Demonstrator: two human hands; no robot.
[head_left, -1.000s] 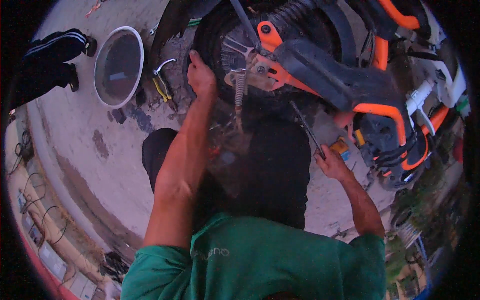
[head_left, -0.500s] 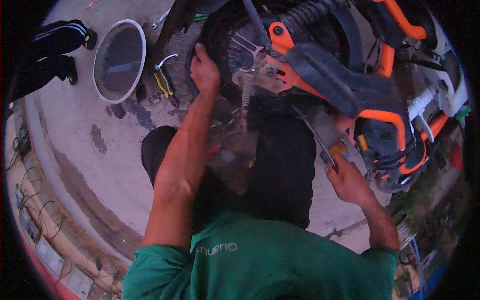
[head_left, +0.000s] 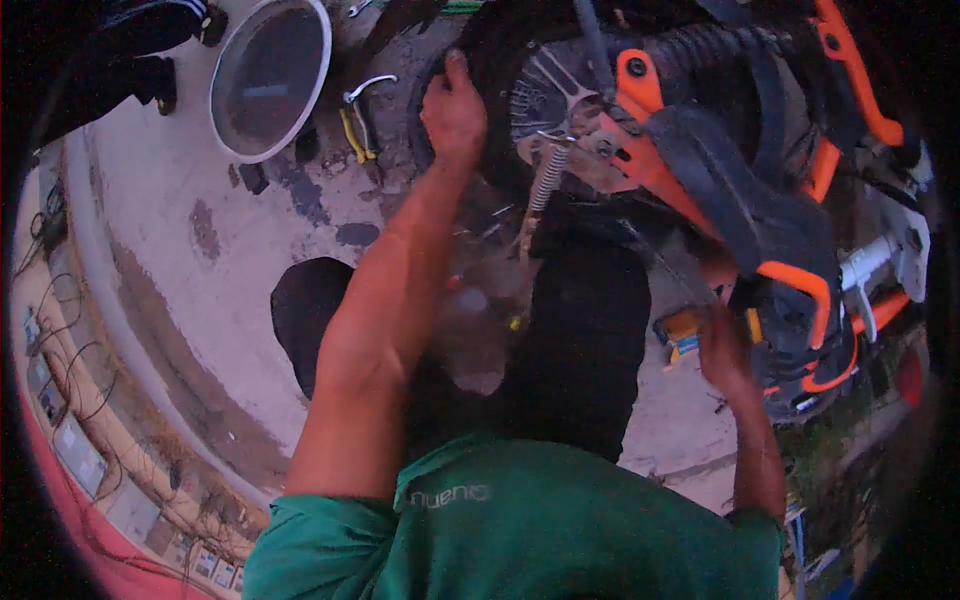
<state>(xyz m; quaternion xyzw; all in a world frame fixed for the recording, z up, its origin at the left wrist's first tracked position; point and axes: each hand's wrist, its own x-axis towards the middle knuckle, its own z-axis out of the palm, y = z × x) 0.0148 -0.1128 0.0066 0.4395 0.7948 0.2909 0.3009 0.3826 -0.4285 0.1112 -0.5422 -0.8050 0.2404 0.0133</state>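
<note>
My left hand is closed around the edge of the black tire on the motorbike's wheel, upper centre, beside the spoked hub. My right hand, smeared by motion, is closed on a long metal bar, faint with blur, pointing up-left toward the tire's lower edge. A coiled spring hangs below the hub. The orange-and-black frame of the motorbike lies across the right.
A round white-rimmed basin and yellow-handled pliers rest on the concrete. Another person's legs are at top left. A small yellow-and-blue object lies by my right hand. Cables run along the left curb.
The view has shifted, so wheel and basin sit higher and further right. My left hand stays on the tire. My right hand has moved rightward with the bar and is now blurred.
</note>
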